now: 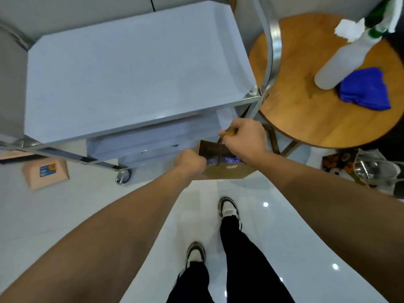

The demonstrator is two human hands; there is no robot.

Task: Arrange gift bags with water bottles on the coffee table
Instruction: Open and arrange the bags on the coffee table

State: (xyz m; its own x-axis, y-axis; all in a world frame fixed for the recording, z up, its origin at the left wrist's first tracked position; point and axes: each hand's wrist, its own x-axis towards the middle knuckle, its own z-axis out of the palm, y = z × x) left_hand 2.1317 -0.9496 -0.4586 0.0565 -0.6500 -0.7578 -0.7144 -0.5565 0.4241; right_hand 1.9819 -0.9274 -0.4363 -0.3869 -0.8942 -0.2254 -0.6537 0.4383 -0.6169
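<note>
A person stands on a glossy pale floor, both bare arms stretched forward over a brown paper gift bag (227, 169) held in the air just in front of a steel trolley (131, 73). The right hand (243, 138) is curled into a fist around the bag's twisted paper handles (228, 132), pinching them together above the open mouth. The left hand (189, 160) grips the bag's left edge with bent fingers; the fingertips are hidden behind the paper, so how far they wrap cannot be told. Inside the bag, something blue and purple with a clear sheen shows through the opening (223, 160); it is blurred and mostly covered by the bag's wall and the right wrist, so it cannot be identified with confidence.

The trolley's white top shelf is bare, and a lower shelf is only partly seen beneath it. One caster wheel (123, 176) shows at the near corner. To the right stands a round wooden table (306, 110), cut off by the frame edge, bearing a frosted spray bottle (341, 64) beside a crumpled blue cloth (365, 88). A clear bag of patterned items (360, 167) lies on the floor at the right, its contents unclear. A peach-coloured box (46, 173) sits on the floor at left. Below, black trousers and two sneakers (228, 208) are visible.
</note>
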